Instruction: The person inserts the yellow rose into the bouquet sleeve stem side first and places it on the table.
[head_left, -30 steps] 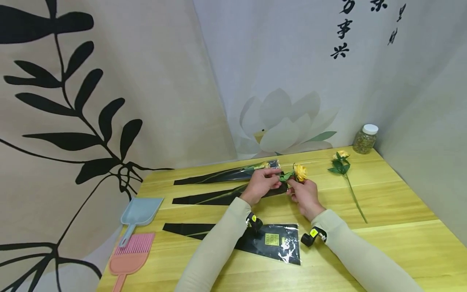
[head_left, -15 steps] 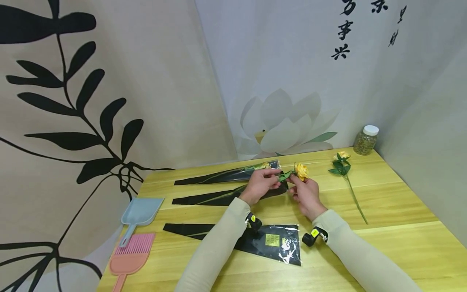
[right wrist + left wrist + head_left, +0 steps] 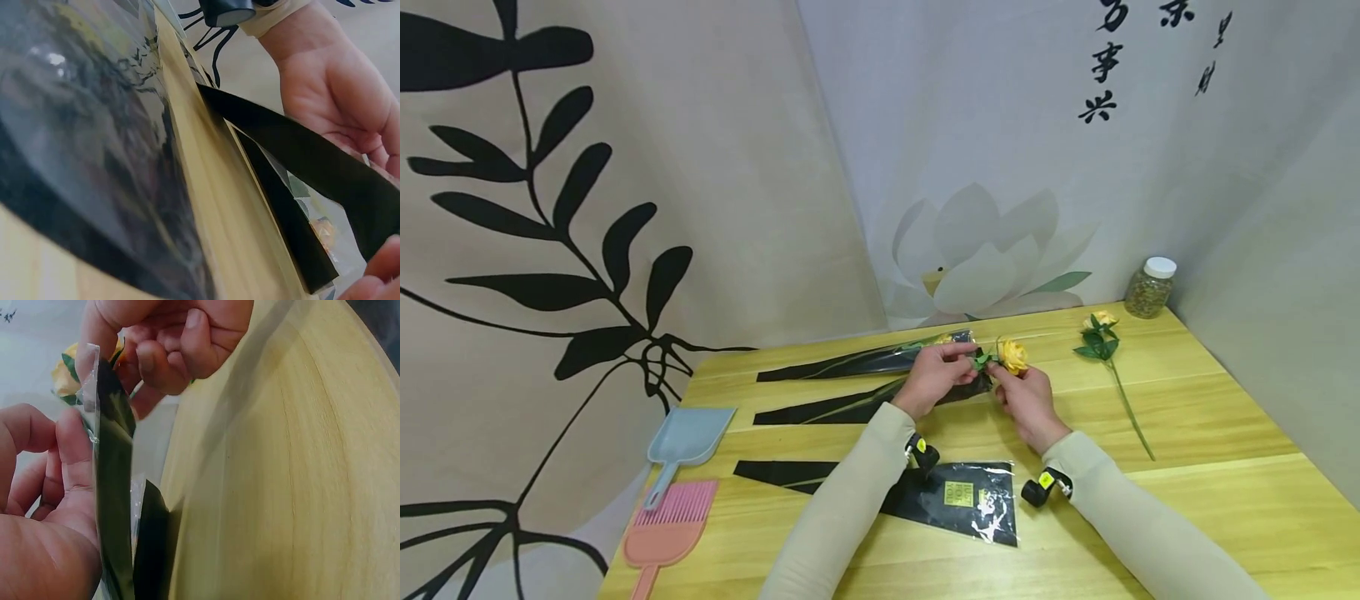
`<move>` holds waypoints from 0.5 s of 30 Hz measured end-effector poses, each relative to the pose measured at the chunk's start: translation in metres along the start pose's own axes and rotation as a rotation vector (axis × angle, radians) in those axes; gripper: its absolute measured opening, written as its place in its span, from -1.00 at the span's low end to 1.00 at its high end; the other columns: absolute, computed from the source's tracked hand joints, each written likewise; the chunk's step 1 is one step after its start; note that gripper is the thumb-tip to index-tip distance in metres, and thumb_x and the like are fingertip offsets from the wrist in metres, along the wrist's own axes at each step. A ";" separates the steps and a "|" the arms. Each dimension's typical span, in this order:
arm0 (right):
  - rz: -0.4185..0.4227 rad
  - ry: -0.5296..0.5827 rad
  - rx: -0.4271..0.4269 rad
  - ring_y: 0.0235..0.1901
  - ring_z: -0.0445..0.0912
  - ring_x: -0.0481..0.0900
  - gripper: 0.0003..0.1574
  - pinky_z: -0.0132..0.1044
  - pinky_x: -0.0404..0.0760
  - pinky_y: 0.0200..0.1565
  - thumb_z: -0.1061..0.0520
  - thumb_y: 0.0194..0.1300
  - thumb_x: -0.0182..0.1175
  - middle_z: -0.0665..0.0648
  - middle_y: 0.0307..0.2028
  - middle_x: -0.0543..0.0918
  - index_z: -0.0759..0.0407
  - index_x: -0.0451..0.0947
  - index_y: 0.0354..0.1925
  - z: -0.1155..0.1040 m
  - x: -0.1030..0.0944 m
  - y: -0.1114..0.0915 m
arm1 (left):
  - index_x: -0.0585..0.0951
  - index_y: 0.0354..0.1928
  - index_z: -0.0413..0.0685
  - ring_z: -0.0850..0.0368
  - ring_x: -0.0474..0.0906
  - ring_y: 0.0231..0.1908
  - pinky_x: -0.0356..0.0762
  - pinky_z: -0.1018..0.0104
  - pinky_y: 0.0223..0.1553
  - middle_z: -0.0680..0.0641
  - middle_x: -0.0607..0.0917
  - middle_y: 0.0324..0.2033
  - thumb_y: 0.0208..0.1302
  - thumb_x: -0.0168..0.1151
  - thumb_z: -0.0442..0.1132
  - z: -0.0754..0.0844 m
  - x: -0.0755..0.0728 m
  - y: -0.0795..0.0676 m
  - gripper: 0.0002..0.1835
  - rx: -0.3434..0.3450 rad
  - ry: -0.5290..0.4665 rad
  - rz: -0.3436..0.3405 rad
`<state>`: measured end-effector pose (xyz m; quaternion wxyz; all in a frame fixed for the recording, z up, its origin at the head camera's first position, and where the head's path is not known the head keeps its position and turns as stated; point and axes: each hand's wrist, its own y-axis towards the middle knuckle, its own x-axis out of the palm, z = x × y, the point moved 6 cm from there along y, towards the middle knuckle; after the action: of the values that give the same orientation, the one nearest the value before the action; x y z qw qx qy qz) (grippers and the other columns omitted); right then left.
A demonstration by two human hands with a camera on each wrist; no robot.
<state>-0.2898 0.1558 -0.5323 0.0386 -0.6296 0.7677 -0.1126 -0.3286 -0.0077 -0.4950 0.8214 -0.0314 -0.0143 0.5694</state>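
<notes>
In the head view a yellow rose (image 3: 1013,356) with green leaves sticks out of the mouth of a black, clear-fronted flower sleeve (image 3: 829,409). My left hand (image 3: 931,379) grips that sleeve near its mouth, beside the leaves. With thumb and fingers my right hand (image 3: 1030,403) pinches the rose just below its bloom. The left wrist view shows the sleeve's clear edge between both hands, the rose (image 3: 64,378) partly hidden behind fingers. In the right wrist view, the right fingertips (image 3: 384,265) are at the black sleeve (image 3: 312,156); the bloom is out of sight.
Behind lies another sleeve (image 3: 850,362) with a rose inside; nearer me is a third sleeve (image 3: 958,500). To the right are a loose yellow rose (image 3: 1111,367) and a white-lidded jar (image 3: 1150,287). A blue dustpan (image 3: 692,433) and a pink brush (image 3: 670,533) lie left.
The rose bloom has shifted slightly left, nearer the sleeve's mouth, with my right fingers at its base. My left hand has stayed in place.
</notes>
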 end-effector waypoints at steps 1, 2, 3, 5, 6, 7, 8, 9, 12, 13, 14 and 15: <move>0.002 -0.007 0.002 -0.59 -0.24 0.46 -0.62 -0.43 0.40 -0.61 -0.04 0.50 0.31 -0.08 -0.60 0.54 0.26 0.60 0.01 0.001 0.001 0.000 | 0.69 0.29 -0.15 0.23 0.76 -0.27 0.80 0.37 -0.12 -0.01 0.68 -0.28 0.52 0.23 -0.39 0.001 0.000 0.000 -0.64 0.002 0.001 0.002; 0.004 -0.011 0.003 -0.58 -0.24 0.46 -0.62 -0.42 0.42 -0.59 -0.04 0.50 0.31 -0.08 -0.60 0.53 0.26 0.59 0.00 0.001 0.001 0.000 | 0.69 0.29 -0.17 0.23 0.76 -0.27 0.80 0.37 -0.13 -0.01 0.69 -0.28 0.52 0.23 -0.39 0.002 0.001 0.000 -0.63 0.003 0.001 0.001; 0.005 -0.018 0.004 -0.57 -0.23 0.47 -0.62 -0.41 0.44 -0.58 -0.04 0.50 0.31 -0.08 -0.59 0.53 0.25 0.58 0.00 0.002 0.002 0.000 | 0.69 0.29 -0.18 0.23 0.76 -0.28 0.80 0.37 -0.13 -0.01 0.69 -0.28 0.51 0.23 -0.39 0.002 0.002 0.000 -0.63 0.004 0.000 0.002; 0.003 -0.022 0.007 -0.56 -0.22 0.47 -0.60 -0.41 0.46 -0.56 -0.04 0.50 0.31 -0.08 -0.57 0.53 0.26 0.58 0.02 0.003 0.003 0.000 | 0.68 0.29 -0.20 0.23 0.76 -0.28 0.80 0.38 -0.14 -0.01 0.70 -0.29 0.51 0.23 -0.40 0.003 0.003 0.000 -0.63 0.006 -0.004 0.003; 0.003 -0.021 0.009 -0.56 -0.22 0.47 -0.60 -0.41 0.46 -0.56 -0.04 0.50 0.31 -0.08 -0.56 0.53 0.27 0.58 0.03 0.003 0.004 0.000 | 0.68 0.29 -0.22 0.23 0.76 -0.29 0.80 0.39 -0.15 -0.01 0.70 -0.29 0.50 0.22 -0.41 0.003 0.003 0.000 -0.63 0.007 -0.005 0.004; 0.000 -0.019 0.013 -0.56 -0.22 0.47 -0.60 -0.41 0.46 -0.57 -0.04 0.50 0.31 -0.08 -0.56 0.54 0.27 0.58 0.04 0.004 0.005 0.000 | 0.67 0.29 -0.23 0.23 0.76 -0.30 0.80 0.39 -0.16 -0.01 0.71 -0.29 0.50 0.22 -0.41 0.003 0.003 0.000 -0.62 0.008 -0.006 0.003; -0.004 -0.009 0.016 -0.57 -0.23 0.47 -0.60 -0.41 0.45 -0.58 -0.03 0.50 0.30 -0.08 -0.54 0.54 0.27 0.58 0.05 0.004 0.006 0.001 | 0.66 0.31 -0.25 0.24 0.75 -0.30 0.79 0.40 -0.17 -0.01 0.71 -0.29 0.50 0.21 -0.41 0.003 0.004 0.001 -0.61 0.009 -0.003 0.002; -0.010 0.005 0.021 -0.59 -0.23 0.46 -0.61 -0.42 0.44 -0.59 -0.02 0.50 0.30 -0.09 -0.53 0.55 0.27 0.57 0.05 0.005 0.007 0.000 | 0.66 0.30 -0.26 0.24 0.75 -0.30 0.79 0.41 -0.17 -0.01 0.71 -0.29 0.50 0.21 -0.42 0.003 0.004 0.001 -0.61 0.010 -0.005 0.002; -0.030 0.059 0.038 -0.64 -0.27 0.44 -0.63 -0.46 0.40 -0.63 0.00 0.50 0.30 -0.10 -0.49 0.59 0.26 0.56 0.04 0.006 0.011 0.001 | 0.67 0.30 -0.24 0.25 0.75 -0.31 0.78 0.43 -0.19 0.00 0.70 -0.29 0.50 0.21 -0.42 0.000 0.004 0.002 -0.62 0.009 -0.012 0.001; -0.037 0.076 0.044 -0.66 -0.29 0.44 -0.64 -0.47 0.39 -0.65 0.00 0.51 0.30 -0.10 -0.48 0.60 0.25 0.56 0.03 0.006 0.011 0.001 | 0.68 0.29 -0.23 0.25 0.75 -0.31 0.78 0.43 -0.19 0.00 0.70 -0.29 0.50 0.21 -0.42 0.000 0.005 0.003 -0.63 0.009 -0.016 0.001; -0.048 0.088 0.047 -0.68 -0.30 0.43 -0.64 -0.48 0.38 -0.67 0.00 0.51 0.30 -0.11 -0.48 0.61 0.26 0.56 0.03 0.006 0.011 0.001 | 0.69 0.27 -0.20 0.25 0.75 -0.31 0.78 0.43 -0.20 0.00 0.70 -0.28 0.50 0.22 -0.42 -0.001 0.005 0.003 -0.64 0.007 -0.022 0.002; -0.055 0.095 0.051 -0.69 -0.31 0.42 -0.64 -0.49 0.37 -0.68 0.00 0.51 0.30 -0.12 -0.49 0.62 0.26 0.56 0.03 0.006 0.011 0.000 | 0.70 0.26 -0.17 0.25 0.75 -0.30 0.78 0.43 -0.20 0.00 0.71 -0.28 0.50 0.22 -0.42 -0.002 0.006 0.004 -0.64 0.004 -0.029 0.002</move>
<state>-0.2912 0.1441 -0.5375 0.0147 -0.6431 0.7481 -0.1629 -0.3297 -0.0011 -0.4973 0.8205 -0.0215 -0.0250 0.5707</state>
